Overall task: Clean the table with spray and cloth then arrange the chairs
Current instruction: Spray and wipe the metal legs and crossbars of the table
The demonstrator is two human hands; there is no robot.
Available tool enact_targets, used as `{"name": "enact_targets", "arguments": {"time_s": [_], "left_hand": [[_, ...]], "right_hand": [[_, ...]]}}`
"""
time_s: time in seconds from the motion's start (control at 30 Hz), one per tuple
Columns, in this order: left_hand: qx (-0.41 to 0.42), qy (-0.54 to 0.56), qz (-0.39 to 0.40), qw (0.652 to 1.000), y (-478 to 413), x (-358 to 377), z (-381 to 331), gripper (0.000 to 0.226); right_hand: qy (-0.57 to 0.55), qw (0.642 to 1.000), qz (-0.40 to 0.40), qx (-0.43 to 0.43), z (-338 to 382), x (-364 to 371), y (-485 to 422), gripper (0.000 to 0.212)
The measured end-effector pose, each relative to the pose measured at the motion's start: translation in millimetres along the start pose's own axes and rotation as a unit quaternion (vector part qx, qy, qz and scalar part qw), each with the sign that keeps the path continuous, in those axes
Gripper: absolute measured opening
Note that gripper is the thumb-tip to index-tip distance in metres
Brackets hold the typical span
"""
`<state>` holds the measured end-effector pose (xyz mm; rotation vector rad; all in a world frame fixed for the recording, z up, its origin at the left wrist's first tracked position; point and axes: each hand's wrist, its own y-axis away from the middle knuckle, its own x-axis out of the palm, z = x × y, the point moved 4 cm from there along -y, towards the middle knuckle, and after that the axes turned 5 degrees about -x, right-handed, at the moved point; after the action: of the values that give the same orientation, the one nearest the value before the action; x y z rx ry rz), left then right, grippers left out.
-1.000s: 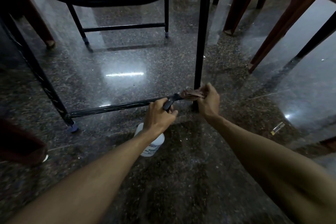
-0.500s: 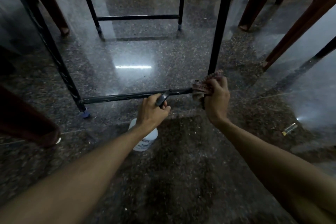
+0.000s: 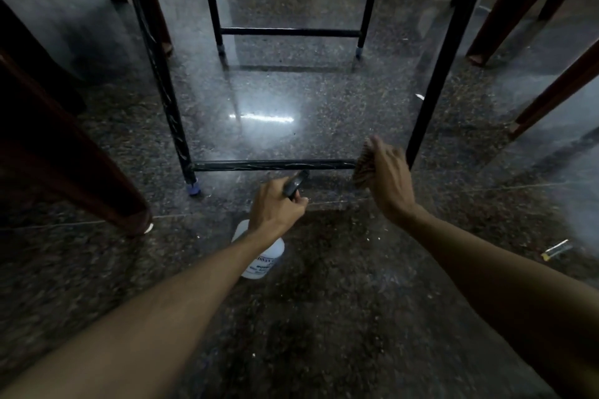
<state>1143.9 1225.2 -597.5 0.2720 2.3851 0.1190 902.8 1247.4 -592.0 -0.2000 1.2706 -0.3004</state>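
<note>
**Down at floor level: wiping the table's lower crossbar**

Under the table, on the speckled polished floor (image 3: 291, 91), the black metal table frame (image 3: 444, 52) dominates, with brown chair legs (image 3: 505, 3) standing at both sides. Its near crossbar (image 3: 269, 165) runs just above the floor between two legs.

At the crossbar's right end, the right hand (image 3: 389, 178) is clamped on a bunched brownish cloth (image 3: 363, 165), pressing it against the bar. The cloth looks soft and light; it should wrap round the tube easily, gripped as a wad.

The left hand (image 3: 275, 207) is closed round the dark trigger head of a white spray bottle (image 3: 262, 256), just in front of the bar's middle. The bottle is translucent plastic with a printed label, probably light and rigid, best held at the neck.
</note>
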Motion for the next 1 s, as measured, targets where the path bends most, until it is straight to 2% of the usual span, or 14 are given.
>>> {"name": "enact_targets", "arguments": {"time_s": [0.07,0.1,0.27,0.47,0.57,0.67,0.73,0.8,0.93,1.0], "left_hand": [[-0.023,-0.006,-0.012,1.000,3.6,-6.4,6.2,0.031],[-0.031,-0.009,-0.019,0.999,5.9,-10.9,8.8,0.031],[-0.023,0.022,-0.036,0.999,8.1,-39.5,23.1,0.025],[-0.032,0.018,-0.063,0.997,8.5,-59.6,48.4,0.018],[-0.053,0.028,-0.073,0.996,11.1,-71.3,59.8,0.020],[-0.098,0.036,-0.100,0.989,13.7,-86.1,73.4,0.023],[-0.132,0.027,-0.121,0.984,16.9,-91.9,84.1,0.020],[-0.155,0.017,-0.142,0.978,23.6,-99.0,95.2,0.019],[-0.194,0.034,-0.158,0.968,33.2,-113.7,102.8,0.014],[-0.205,0.032,-0.163,0.965,33.9,-122.5,103.1,0.014]], "right_hand": [[0.004,0.996,0.067,-0.060,26.4,11.7,-9.3,0.071],[0.019,0.993,0.080,-0.079,32.3,11.6,-10.9,0.073],[0.066,0.995,0.061,0.043,18.7,9.3,-4.5,0.061],[0.030,0.981,0.110,-0.154,121.6,51.3,-29.3,0.062],[0.022,0.986,0.086,-0.143,111.7,43.3,-31.7,0.049],[-0.021,0.996,-0.003,-0.083,80.9,25.0,-27.3,0.038],[-0.024,0.998,-0.043,-0.044,77.2,19.6,-23.8,0.038],[0.004,0.998,-0.024,-0.057,99.9,30.0,-23.2,0.036],[0.083,0.983,0.031,-0.160,162.9,51.5,-42.5,0.031],[0.090,0.981,0.034,-0.169,172.1,53.3,-49.8,0.025]]}}
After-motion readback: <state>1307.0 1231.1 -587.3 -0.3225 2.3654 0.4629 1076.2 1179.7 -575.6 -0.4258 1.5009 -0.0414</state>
